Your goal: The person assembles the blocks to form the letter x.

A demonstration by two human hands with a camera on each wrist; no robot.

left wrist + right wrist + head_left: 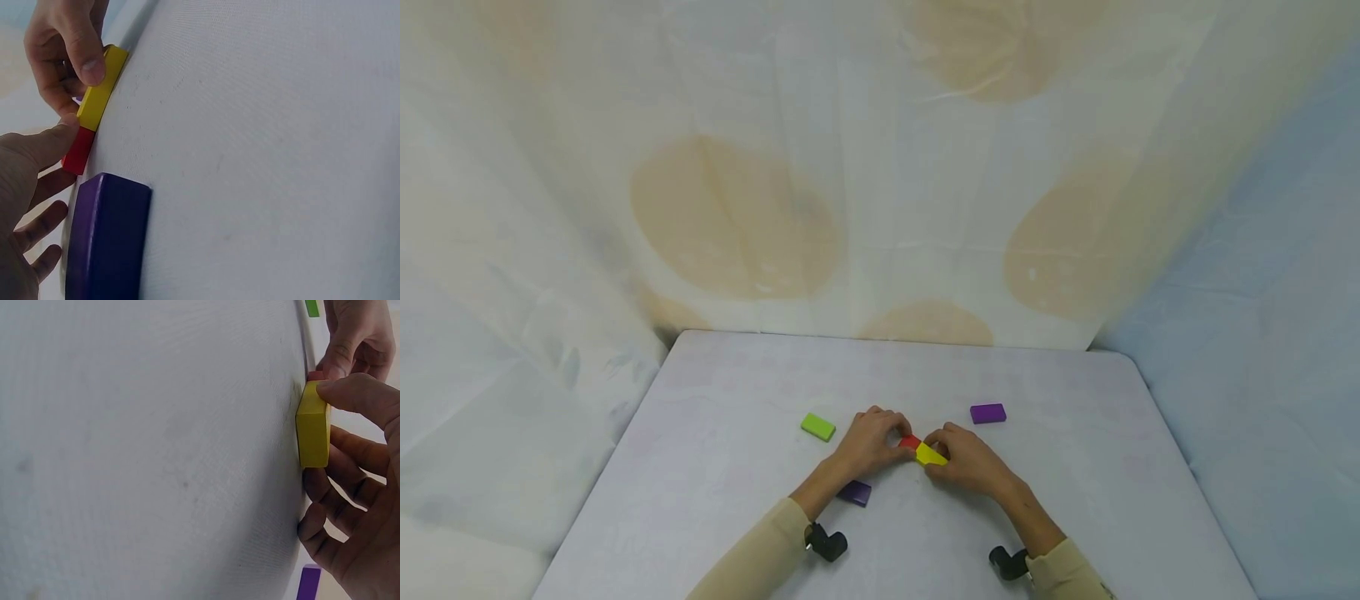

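Both hands meet mid-table: the left hand (868,440) pinches a small red block (910,442), and the right hand (967,458) pinches a smooth yellow block (931,455) butted end to end against it. Lime block (817,427) sits left of red, purple block (987,412) right, dark purple block (854,492) nearer. The table (1075,467) is pale and matte, with cloth (880,167) draped behind.

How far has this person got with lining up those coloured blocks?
Done: the red block and yellow block sit end to end. In hand: the left hand pinches the red one, the right hand the yellow. Left: the green block and two purple blocks lie apart, untouched.
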